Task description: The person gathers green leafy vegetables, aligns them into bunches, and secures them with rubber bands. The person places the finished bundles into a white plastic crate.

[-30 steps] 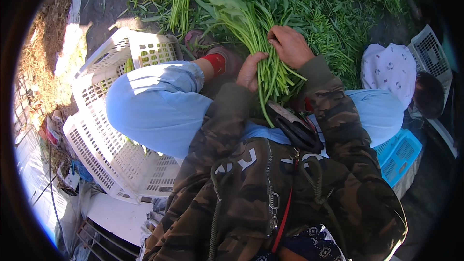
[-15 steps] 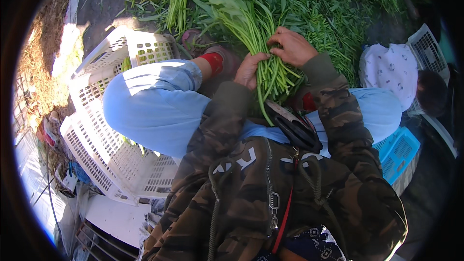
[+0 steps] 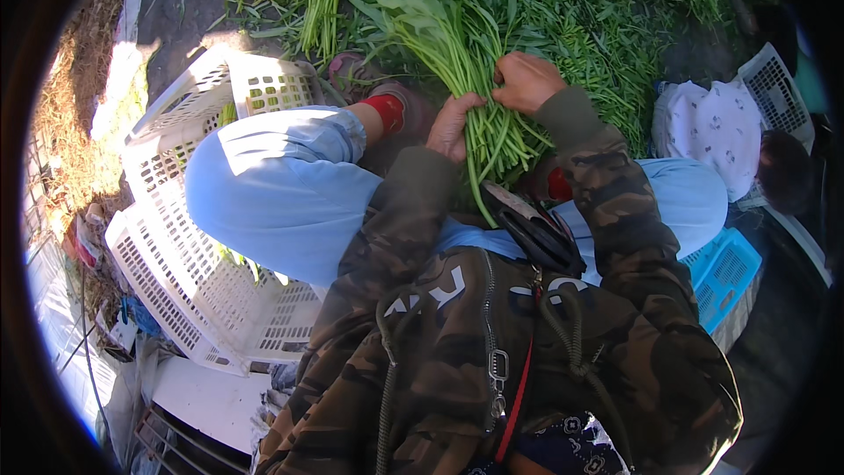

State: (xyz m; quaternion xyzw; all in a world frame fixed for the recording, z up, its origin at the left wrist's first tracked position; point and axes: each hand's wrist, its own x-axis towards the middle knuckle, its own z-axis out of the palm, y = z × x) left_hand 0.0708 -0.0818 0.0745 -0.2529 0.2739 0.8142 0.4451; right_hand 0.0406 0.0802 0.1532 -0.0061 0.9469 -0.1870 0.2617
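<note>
Stem bunch (image 3: 466, 70) lies ahead of the person at twelve o'clock, stem ends nearest, pointing to five o'clock just beyond a black pouch (image 3: 549, 249), leaves fanning toward eleven. Handling it well probably calls for a firm yet gentle grip low on the stems, ends kept level, nothing crushed. The left hand (image 3: 451, 126), at the bunch's seven o'clock side, has its fingers clamped round the stems; the right hand (image 3: 530, 84), at three o'clock, has its fingers curled together against them, though whether it pinches one cannot be told. Beyond, from eleven to two, spread loose greens (image 3: 615, 53).
</note>
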